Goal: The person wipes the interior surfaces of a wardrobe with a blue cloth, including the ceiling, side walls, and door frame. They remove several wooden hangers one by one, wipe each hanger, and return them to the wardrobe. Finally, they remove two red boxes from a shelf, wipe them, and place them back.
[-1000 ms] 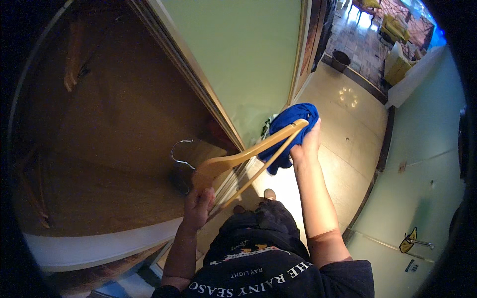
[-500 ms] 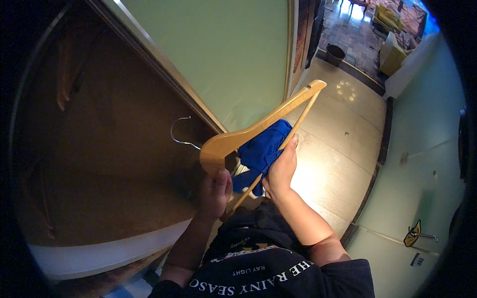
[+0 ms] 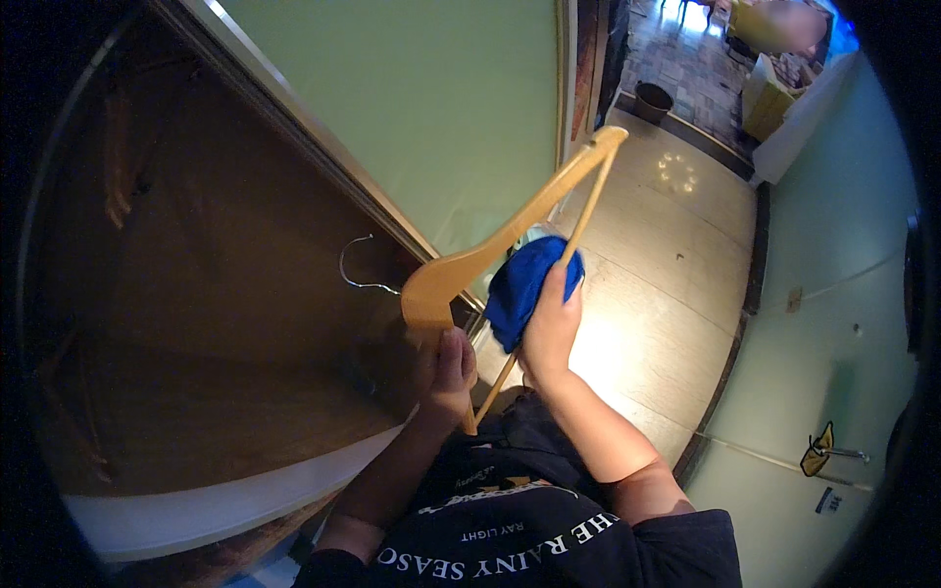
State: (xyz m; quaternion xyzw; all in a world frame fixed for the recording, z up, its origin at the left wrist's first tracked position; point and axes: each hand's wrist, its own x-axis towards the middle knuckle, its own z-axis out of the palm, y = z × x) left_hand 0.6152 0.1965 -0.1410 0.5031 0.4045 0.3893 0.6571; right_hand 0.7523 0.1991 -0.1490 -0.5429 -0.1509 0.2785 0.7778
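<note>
A wooden clothes hanger (image 3: 469, 267) lies slanted in front of me, its metal hook pointing left and one end up toward the doorway. My left hand (image 3: 451, 377) is closed on its broad shoulder piece near the hook. With my right hand (image 3: 551, 333) I hold a bunched blue cloth (image 3: 522, 291) against the thin lower bar (image 3: 588, 211). The right thumb lies along that bar. Most of my right fingers are hidden behind the cloth and bar.
At left is a dark brown cabinet interior (image 3: 225, 294) with several dim hangers (image 3: 118, 167). A pale green panel (image 3: 421, 98) stands ahead. A light floor (image 3: 647, 314) runs toward a dark bin (image 3: 652, 101), with a chair (image 3: 767, 93) and a person beyond. A yellow-black item (image 3: 817, 449) hangs on the right wall.
The hanger's far end has swung slightly left and up. The blue cloth is bunched more compactly around the bar, its lower flap no longer hanging below. My left hand has shifted slightly right.
</note>
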